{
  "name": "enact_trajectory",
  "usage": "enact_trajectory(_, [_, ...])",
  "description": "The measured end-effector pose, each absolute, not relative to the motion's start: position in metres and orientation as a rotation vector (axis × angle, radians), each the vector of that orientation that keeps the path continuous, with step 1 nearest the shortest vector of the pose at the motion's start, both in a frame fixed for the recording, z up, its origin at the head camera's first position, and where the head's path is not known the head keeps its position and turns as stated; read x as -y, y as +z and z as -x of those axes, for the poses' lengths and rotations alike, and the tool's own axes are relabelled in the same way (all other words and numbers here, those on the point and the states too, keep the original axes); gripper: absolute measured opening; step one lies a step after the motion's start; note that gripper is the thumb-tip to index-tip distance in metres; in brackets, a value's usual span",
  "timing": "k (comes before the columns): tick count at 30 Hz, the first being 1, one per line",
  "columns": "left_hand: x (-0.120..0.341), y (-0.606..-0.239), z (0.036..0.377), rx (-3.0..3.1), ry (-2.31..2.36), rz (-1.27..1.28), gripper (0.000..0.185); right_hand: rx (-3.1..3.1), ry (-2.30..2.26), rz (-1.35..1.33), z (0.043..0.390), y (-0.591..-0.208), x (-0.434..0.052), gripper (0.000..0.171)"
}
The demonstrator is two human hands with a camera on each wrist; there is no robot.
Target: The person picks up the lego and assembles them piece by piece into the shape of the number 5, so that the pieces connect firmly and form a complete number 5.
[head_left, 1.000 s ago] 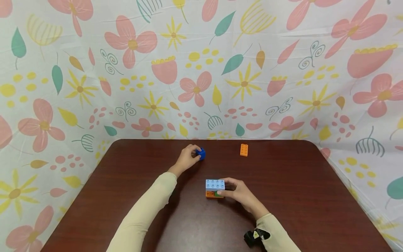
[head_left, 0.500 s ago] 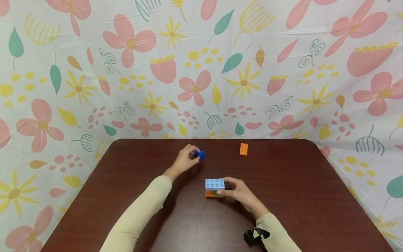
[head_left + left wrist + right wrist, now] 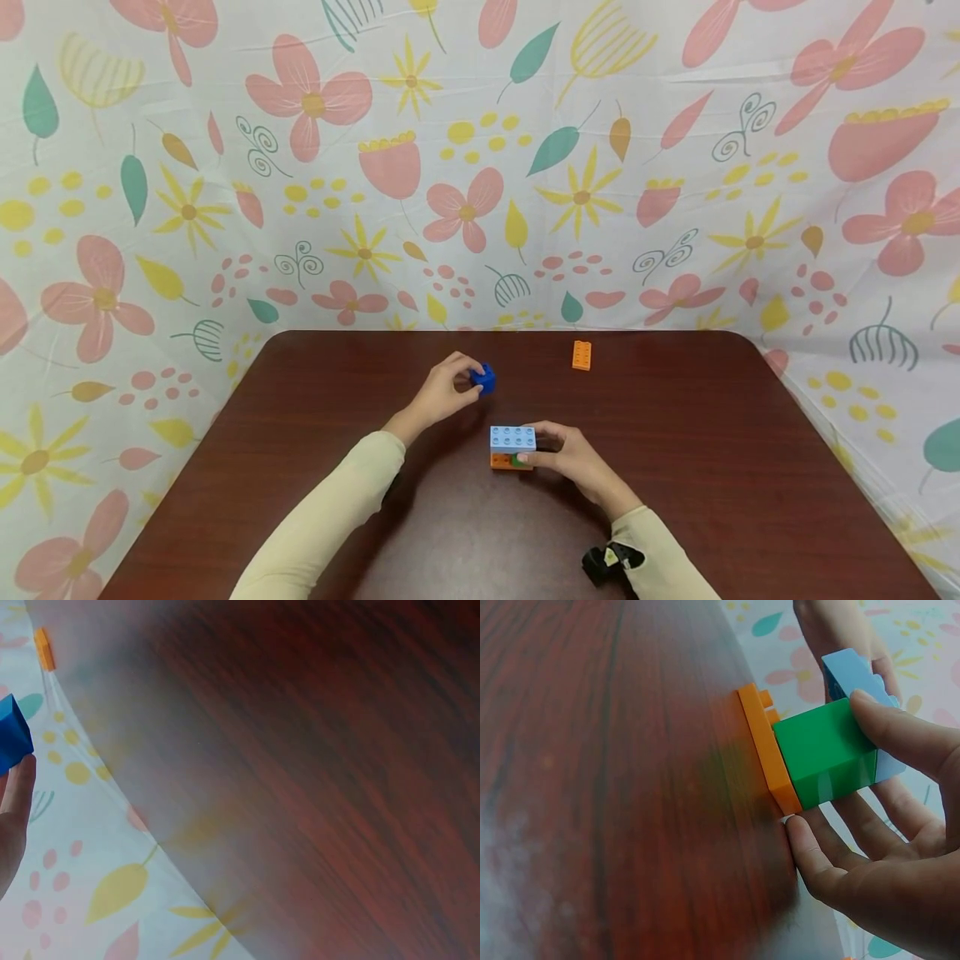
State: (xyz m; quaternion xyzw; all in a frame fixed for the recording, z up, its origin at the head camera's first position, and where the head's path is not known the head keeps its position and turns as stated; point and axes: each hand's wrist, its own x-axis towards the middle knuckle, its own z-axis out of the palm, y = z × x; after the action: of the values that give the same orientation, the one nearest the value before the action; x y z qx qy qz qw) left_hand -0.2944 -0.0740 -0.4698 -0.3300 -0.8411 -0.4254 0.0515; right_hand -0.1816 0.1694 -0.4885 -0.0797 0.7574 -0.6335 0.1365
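My left hand [image 3: 444,390] pinches a blue toy brick [image 3: 483,379] between thumb and fingers, above the table beyond the stack. In the left wrist view that blue brick [image 3: 12,735] shows at the left edge, with part of the hand. My right hand [image 3: 573,462] grips a small stack of bricks from its right side. On top of the stack is a light blue brick [image 3: 512,438], at the bottom an orange plate brick [image 3: 501,462]. The right wrist view shows a green brick [image 3: 825,750] between these two, with the thumb [image 3: 900,735] at its upper edge.
A separate orange brick [image 3: 581,356] lies near the far edge of the dark brown table [image 3: 675,433]. Behind the table hangs a flower-patterned cloth [image 3: 465,125]. A black wrist camera [image 3: 600,564] is strapped at the right sleeve.
My left hand has shifted slightly toward me, bringing the blue brick nearer to the stack. The right hand and its stack have stayed in place.
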Motion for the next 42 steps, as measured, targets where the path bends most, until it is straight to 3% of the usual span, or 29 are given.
enact_trajectory(22, [0.069, -0.445, 0.252, 2.473, -1.428, 1.220, 0.023, -2.198, -1.835, 0.207, 0.185, -0.491, -0.170, 0.045])
enact_trajectory(42, [0.076, -0.444, 0.228, 2.439, -1.511, 1.340, 0.025, -2.166, -1.852, 0.199, 0.184, -0.492, -0.170, 0.046])
